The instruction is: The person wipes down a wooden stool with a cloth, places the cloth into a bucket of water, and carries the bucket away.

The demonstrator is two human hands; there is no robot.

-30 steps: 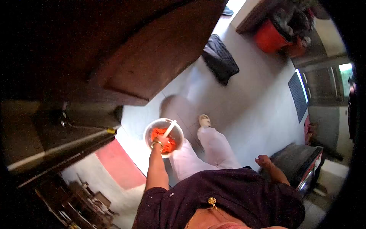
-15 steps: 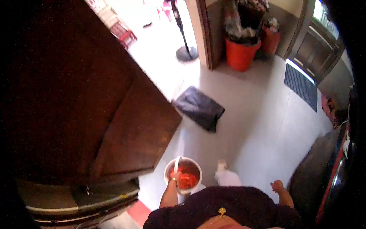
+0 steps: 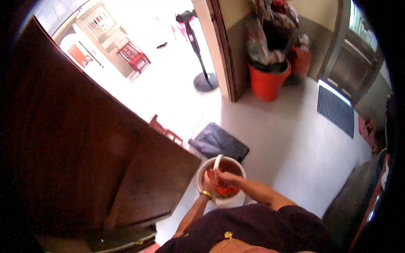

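Observation:
A round, pale-rimmed bucket (image 3: 241, 168) with a white handle (image 3: 217, 162) hangs in front of my body. Orange-red pieces (image 3: 227, 189) lie inside it. My left hand (image 3: 209, 182), with a gold bracelet at the wrist, is at the left part of the opening, its fingers closed around the handle. My right hand (image 3: 227, 177) reaches over the bucket from the right, next to my left hand and the handle. Its fingers are blurred, and I cannot make out whether they hold anything.
A dark wooden door (image 3: 97, 156) stands at the left. Beyond the doorway are a fan stand (image 3: 198, 55) and a red chair (image 3: 133, 57). A dark mat (image 3: 221, 142) lies ahead. Red bins (image 3: 268, 84) stand by the wall, near a grey doormat (image 3: 336, 109).
My right hand has come in from the right side to the bucket. The bucket and my left hand have shifted right in view, and more of the doorway shows.

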